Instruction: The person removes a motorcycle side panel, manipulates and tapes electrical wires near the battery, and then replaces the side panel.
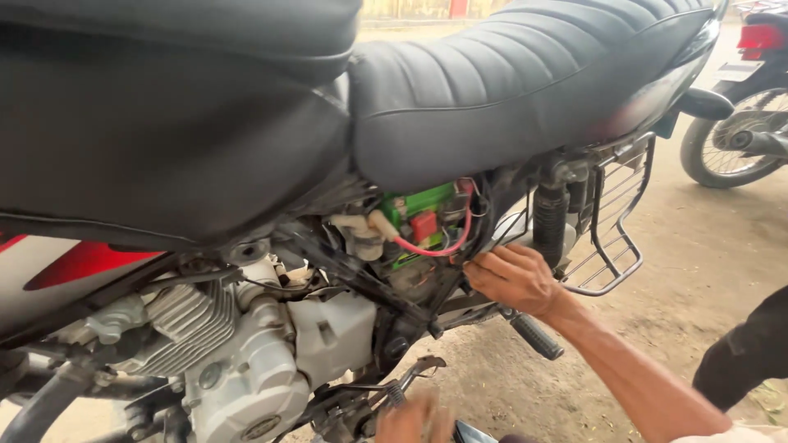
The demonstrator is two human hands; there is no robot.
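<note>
head view: motorbike on its stand on a dirt floor, seen from the side, close up.
right hand [515, 279]: reaches in under the seat [525, 82], fingers curled and pressed at the frame edge just right of the battery bay; whether it pinches anything, cannot tell.
left hand [414, 418]: low at the bottom edge, blurred, near the foot lever [410, 377]; open or closed – cannot tell.
battery [423, 215]: green, w/ a red cap, sits in the open bay below the seat, left of the right hand.
red wire [447, 246]: loops from the battery area down and round, ends near the right fingertips.
progress: side cover looks to be off already, battery and wiring bare; wire appears attached at the top end; seat on, nothing refitted yet.
room: tight. Seat overhangs above, frame tube and rear spring [550, 221] close on the right, engine [238, 361] on the left. Free space only outward, toward the camera.
other: rear rack [616, 221] beyond the spring; footpeg [535, 336] under the wrist; second bike wheel [730, 135] at the far right, well apart; dark sleeve of another person [743, 353] at the right edge.
</note>
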